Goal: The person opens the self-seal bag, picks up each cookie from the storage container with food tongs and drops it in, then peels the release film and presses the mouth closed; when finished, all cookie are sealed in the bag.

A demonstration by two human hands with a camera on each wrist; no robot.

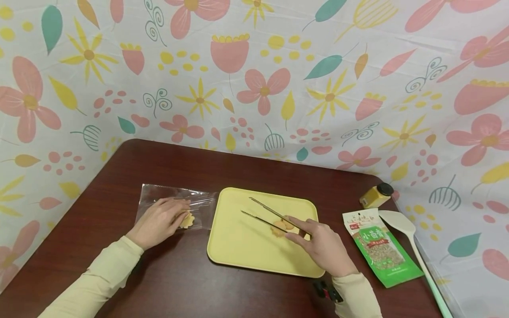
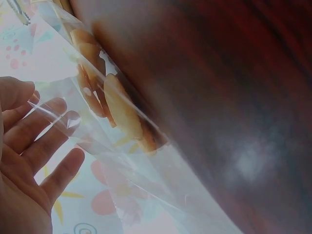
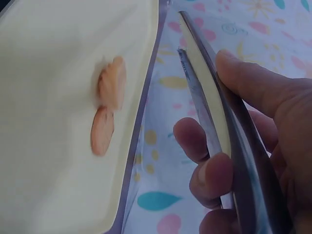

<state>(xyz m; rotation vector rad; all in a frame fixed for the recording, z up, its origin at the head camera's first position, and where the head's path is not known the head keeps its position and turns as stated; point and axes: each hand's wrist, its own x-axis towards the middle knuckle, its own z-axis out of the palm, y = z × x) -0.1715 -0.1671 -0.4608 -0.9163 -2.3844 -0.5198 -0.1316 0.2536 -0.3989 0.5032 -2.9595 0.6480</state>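
Observation:
My left hand (image 1: 161, 223) is at a clear plastic bag (image 1: 159, 192) lying on the left of the table. In the left wrist view, its thumb and forefinger pinch the bag's film, while the other fingers spread loosely. Several golden cookies (image 2: 122, 107) sit inside the bag. With thumb and fingers my right hand (image 1: 328, 249) grips metal tongs (image 1: 270, 210), whose arms stand apart with nothing between the tips. Under the tongs is a pale yellow tray (image 1: 230, 251). On it lie a few cookies (image 1: 277, 230), below the tongs' arms and near the right hand.
To the tray's right lies a green and white seasoning packet (image 1: 379, 249). Behind it is a small yellow bottle with a black cap (image 1: 375, 195). A white spatula (image 1: 401, 222) with a green handle lies along the table's right edge. A flower-print cloth (image 1: 254, 88) hangs behind.

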